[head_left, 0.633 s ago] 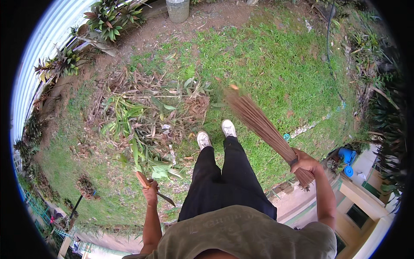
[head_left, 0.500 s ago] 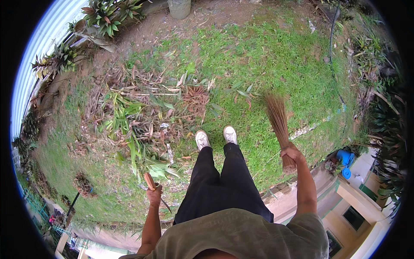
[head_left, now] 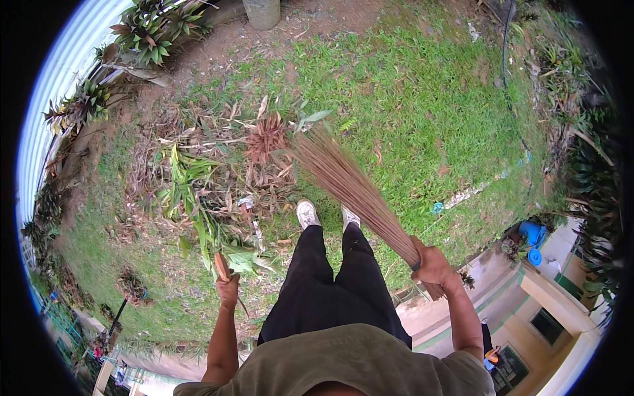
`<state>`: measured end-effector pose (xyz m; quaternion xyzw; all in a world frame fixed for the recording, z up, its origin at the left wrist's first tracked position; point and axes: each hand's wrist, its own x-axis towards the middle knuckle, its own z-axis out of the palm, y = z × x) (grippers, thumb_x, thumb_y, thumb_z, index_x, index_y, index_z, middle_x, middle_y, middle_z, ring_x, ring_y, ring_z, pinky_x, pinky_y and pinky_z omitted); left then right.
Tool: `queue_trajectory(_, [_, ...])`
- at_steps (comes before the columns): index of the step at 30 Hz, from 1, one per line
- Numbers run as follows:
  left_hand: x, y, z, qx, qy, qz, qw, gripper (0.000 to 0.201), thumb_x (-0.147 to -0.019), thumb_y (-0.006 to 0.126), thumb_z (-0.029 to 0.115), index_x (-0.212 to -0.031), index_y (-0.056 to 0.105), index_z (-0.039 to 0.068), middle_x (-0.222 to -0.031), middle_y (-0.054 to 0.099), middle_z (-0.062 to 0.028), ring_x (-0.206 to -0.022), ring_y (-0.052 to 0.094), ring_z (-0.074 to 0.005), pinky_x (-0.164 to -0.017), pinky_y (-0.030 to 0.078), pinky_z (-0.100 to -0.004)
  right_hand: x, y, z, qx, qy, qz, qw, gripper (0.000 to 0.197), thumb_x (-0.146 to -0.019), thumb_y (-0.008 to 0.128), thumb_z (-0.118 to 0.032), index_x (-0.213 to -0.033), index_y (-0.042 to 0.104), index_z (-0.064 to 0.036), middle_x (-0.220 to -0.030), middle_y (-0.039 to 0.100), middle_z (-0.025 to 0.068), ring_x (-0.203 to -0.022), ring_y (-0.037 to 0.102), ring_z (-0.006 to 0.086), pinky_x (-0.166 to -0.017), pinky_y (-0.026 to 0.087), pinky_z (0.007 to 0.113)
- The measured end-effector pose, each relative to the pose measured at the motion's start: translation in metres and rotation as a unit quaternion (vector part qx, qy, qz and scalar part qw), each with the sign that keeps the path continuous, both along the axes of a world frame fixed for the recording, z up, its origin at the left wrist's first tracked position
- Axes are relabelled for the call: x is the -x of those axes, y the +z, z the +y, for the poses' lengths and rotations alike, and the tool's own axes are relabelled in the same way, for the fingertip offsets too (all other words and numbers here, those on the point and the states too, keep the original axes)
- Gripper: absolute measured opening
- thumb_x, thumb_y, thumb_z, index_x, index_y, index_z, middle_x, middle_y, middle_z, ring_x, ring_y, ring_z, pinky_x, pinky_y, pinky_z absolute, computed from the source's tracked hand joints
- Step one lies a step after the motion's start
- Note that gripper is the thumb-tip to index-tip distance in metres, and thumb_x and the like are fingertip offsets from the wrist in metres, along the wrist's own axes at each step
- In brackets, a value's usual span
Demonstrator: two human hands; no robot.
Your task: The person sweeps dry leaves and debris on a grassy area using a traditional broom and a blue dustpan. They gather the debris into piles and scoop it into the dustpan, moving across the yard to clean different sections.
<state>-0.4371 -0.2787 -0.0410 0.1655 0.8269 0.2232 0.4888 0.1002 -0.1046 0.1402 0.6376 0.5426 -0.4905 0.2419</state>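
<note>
My right hand (head_left: 436, 267) is wrapped round the bound end of a stick broom (head_left: 360, 195). Its long thin brown bristles slant up and left, their tips at the right side of a leaf heap (head_left: 267, 178). Dry brown leaves, stalks and some green blades make up this heap, in front and to the left of my shoes. Lower left, my left hand (head_left: 228, 290) is closed on a knife (head_left: 222, 265) with a brown wooden handle. A thin dark blade shows below the fist, pointing down toward my leg.
Short green grass (head_left: 409, 112) spreads to the right. Leafy plants (head_left: 148, 36) and a pale corrugated fence (head_left: 49, 92) line the left edge, a grey pot (head_left: 262, 13) the far side. A dark hose (head_left: 506, 59) and blue containers (head_left: 531, 232) lie to the right, near a building (head_left: 528, 297).
My right hand has swept the broom leftward, from upright at the right to slanting across in front of my feet. Reddish-brown leaves have shifted left toward the heap. My left hand moved slightly left.
</note>
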Motion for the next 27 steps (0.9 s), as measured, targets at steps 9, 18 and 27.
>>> queue_trajectory(9, [-0.044,-0.018,0.009,0.032,-0.083,-0.031,0.996,0.031,-0.071,0.071,0.002,-0.099,0.058,-0.001,-0.080,0.057,-0.0017,-0.073,0.052,-0.0113,-0.067,0.044,-0.0278,0.006,-0.150,0.051,-0.039,-0.266,-0.067,0.961,0.082,-0.052,0.073,-0.020,-0.121,0.039,0.0100,-0.104,0.060,0.0286,-0.097,0.061,0.0367,-0.085,0.050,0.038])
queue_trajectory(18, [-0.141,0.092,0.108,-0.154,-0.037,-0.156,0.975,0.062,-0.081,0.071,0.022,-0.129,0.042,-0.004,-0.109,0.059,-0.0133,-0.086,0.057,-0.0152,-0.077,0.046,-0.0290,0.226,-0.110,0.041,0.050,-0.103,0.288,0.951,0.084,-0.057,0.071,-0.024,-0.120,0.033,0.0161,-0.086,0.061,0.0280,-0.080,0.063,0.0388,-0.071,0.051,0.039])
queue_trajectory(27, [-0.227,0.152,0.166,-0.063,0.002,-0.213,0.975,0.080,-0.070,0.078,0.009,-0.135,0.034,-0.006,-0.127,0.049,-0.0164,-0.112,0.053,-0.0229,-0.094,0.044,-0.0339,0.188,-0.138,0.031,-0.096,-0.257,0.360,0.892,0.094,-0.081,0.057,-0.042,-0.133,0.011,0.0224,-0.109,0.053,0.0353,-0.102,0.057,0.0408,-0.087,0.045,0.040])
